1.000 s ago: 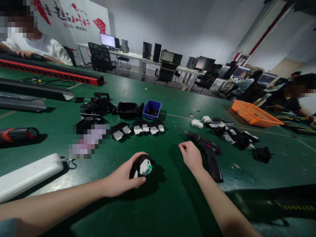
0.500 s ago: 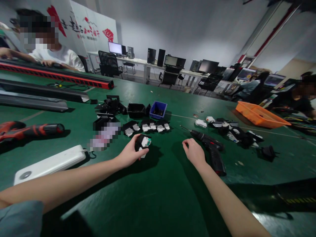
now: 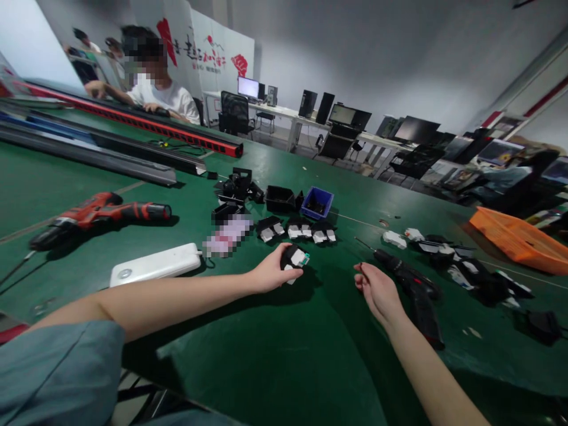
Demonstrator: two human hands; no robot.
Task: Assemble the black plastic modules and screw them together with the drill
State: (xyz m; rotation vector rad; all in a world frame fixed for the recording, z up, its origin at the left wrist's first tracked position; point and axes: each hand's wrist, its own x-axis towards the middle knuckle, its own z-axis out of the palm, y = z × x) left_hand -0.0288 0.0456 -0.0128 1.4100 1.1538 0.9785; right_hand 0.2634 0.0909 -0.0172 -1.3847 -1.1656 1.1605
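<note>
My left hand (image 3: 271, 272) grips a small black-and-white plastic part with a green piece (image 3: 296, 257) at its end, just above the table. To the right, my right hand (image 3: 377, 290) hovers with its fingertips pinched together; a tiny dark spot shows at the tips, too small to name. Beside that hand lies a black cordless screwdriver (image 3: 412, 278), its long bit pointing left. Beyond my left hand several similar black-and-white parts (image 3: 299, 228) sit in a row. Behind them stand a blue bin (image 3: 318, 202) with small dark pieces inside and a black bin (image 3: 279, 199).
Left lie a red-and-black drill (image 3: 97, 216), a white power bank (image 3: 155, 263) and long metal strips (image 3: 110, 155). More black-and-white parts (image 3: 461, 266) and an orange tray (image 3: 517, 239) are at the right. A person (image 3: 162, 94) sits across the green table (image 3: 275, 355).
My view has turned left, so everything appears shifted right. The left hand keeps its hold on the part. The right hand has rolled slightly, fingertips still pinched.
</note>
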